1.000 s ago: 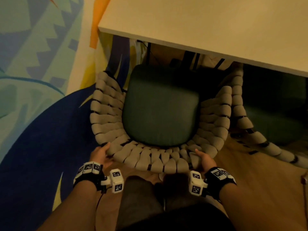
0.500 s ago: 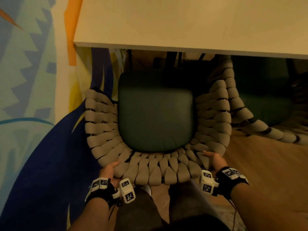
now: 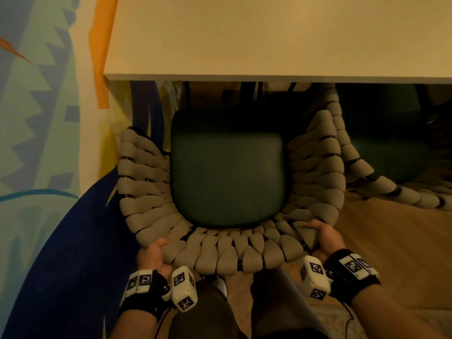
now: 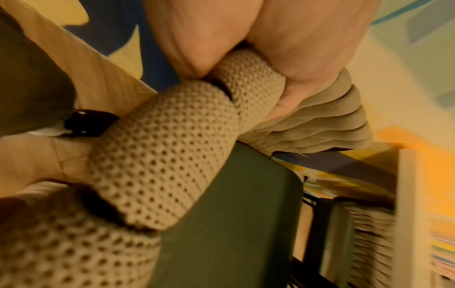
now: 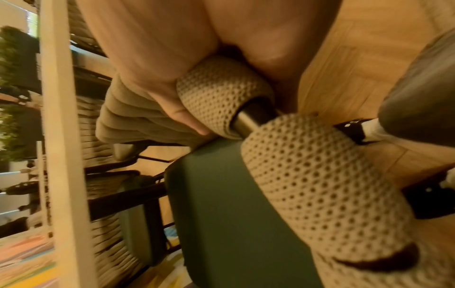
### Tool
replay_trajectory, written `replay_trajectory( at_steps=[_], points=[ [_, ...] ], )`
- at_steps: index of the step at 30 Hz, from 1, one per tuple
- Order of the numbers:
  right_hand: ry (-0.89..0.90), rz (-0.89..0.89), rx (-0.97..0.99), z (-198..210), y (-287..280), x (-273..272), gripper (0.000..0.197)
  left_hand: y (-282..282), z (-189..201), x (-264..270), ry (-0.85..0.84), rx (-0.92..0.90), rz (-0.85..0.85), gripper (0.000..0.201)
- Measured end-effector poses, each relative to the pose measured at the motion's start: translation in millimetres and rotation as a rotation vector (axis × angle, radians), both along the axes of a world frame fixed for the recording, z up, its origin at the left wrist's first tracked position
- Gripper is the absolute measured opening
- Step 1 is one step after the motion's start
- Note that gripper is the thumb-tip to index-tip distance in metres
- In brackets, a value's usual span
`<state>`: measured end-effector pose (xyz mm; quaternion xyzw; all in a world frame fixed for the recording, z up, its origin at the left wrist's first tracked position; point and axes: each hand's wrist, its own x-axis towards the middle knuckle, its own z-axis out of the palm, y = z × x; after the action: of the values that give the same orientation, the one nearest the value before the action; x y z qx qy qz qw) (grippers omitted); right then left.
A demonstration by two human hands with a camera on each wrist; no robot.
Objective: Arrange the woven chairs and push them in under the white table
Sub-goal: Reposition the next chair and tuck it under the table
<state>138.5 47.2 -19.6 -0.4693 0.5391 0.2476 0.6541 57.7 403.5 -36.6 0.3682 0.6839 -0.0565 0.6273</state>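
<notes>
Both hands, left hand (image 3: 153, 253) and right hand (image 3: 324, 237), clasp the beige perforated-knit woven chair (image 3: 146, 187) rim; the right wrist view alone bares its metal tube (image 5: 243, 121) beside the white worktop (image 3: 269, 45).

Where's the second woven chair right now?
In the head view, the second chair sits right of the gripped chair, tucked partly under the table.

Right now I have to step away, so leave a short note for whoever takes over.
Left hand and right hand each grip the back rim of the woven chair. Its green seat cushion sits mostly outside the white table edge, only its front end under it. A second woven chair on the right is tucked further in. Left: push this chair in, then check alignment.
</notes>
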Motion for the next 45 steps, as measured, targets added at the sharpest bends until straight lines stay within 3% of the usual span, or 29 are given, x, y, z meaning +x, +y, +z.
replay_trajectory(
  at_steps=[2,6,12,14,17,20,21,23,26,30,33,35,37,38,40,42,45],
  points=[
    [-0.012,-0.032,0.023,8.6,4.3,3.0,0.057,9.1,1.9,7.5,-0.010,0.011,-0.012,0.069],
    [-0.048,-0.004,0.044,16.4,18.6,25.5,0.022,12.2,9.9,41.9,-0.095,0.050,-0.032,0.047],
    [-0.043,0.038,0.003,9.5,43.7,73.7,0.008,28.7,-0.5,99.8,-0.031,0.021,-0.109,0.047],
    [-0.031,0.048,-0.009,-5.8,48.8,82.5,0.020,34.7,-5.5,108.7,-0.016,0.012,-0.099,0.047],
    [-0.009,0.077,-0.056,-28.9,47.6,95.5,0.052,42.2,-12.7,122.1,-0.032,-0.021,-0.102,0.048],
    [0.029,0.156,-0.068,-65.3,34.6,107.2,0.091,46.5,-12.1,137.5,-0.043,0.004,-0.131,0.034],
    [0.035,0.159,-0.065,-68.2,34.7,112.7,0.095,48.7,-9.3,144.7,-0.052,0.017,-0.145,0.038],
    [0.035,0.166,-0.083,-54.3,45.2,123.5,0.087,54.5,-7.8,157.0,-0.051,0.035,-0.159,0.045],
    [0.068,0.182,-0.140,-40.4,56.4,135.6,0.055,59.9,-8.7,166.5,-0.005,0.036,-0.179,0.046],
    [0.093,0.208,-0.190,-43.8,48.3,136.2,0.068,54.5,-6.4,162.1,0.010,0.051,-0.295,0.040],
    [0.031,0.251,-0.223,-34.2,42.3,127.3,0.068,54.8,-3.5,147.6,-0.007,0.229,-0.441,0.064],
    [-0.099,0.458,-0.512,-19.4,34.8,120.0,0.080,55.5,1.7,134.4,-0.024,0.562,-0.697,0.080],
    [-0.338,0.764,-0.843,2.0,25.9,110.8,0.087,50.7,12.1,117.5,-0.081,0.853,-0.998,0.080],
    [-0.460,0.951,-0.943,13.4,24.4,104.5,0.085,46.0,16.5,109.1,-0.104,0.915,-1.174,0.078],
    [-0.640,1.386,-1.044,26.9,27.1,93.2,0.077,29.5,26.2,97.6,-0.088,0.935,-1.568,0.076],
    [-0.596,1.702,-1.005,29.6,34.9,86.4,0.071,15.7,24.0,89.9,0.002,0.865,-1.816,0.073],
    [-0.450,1.821,-0.939,24.5,43.5,89.3,0.068,4.5,16.8,94.1,0.077,0.866,-1.858,0.066]
  ],
)
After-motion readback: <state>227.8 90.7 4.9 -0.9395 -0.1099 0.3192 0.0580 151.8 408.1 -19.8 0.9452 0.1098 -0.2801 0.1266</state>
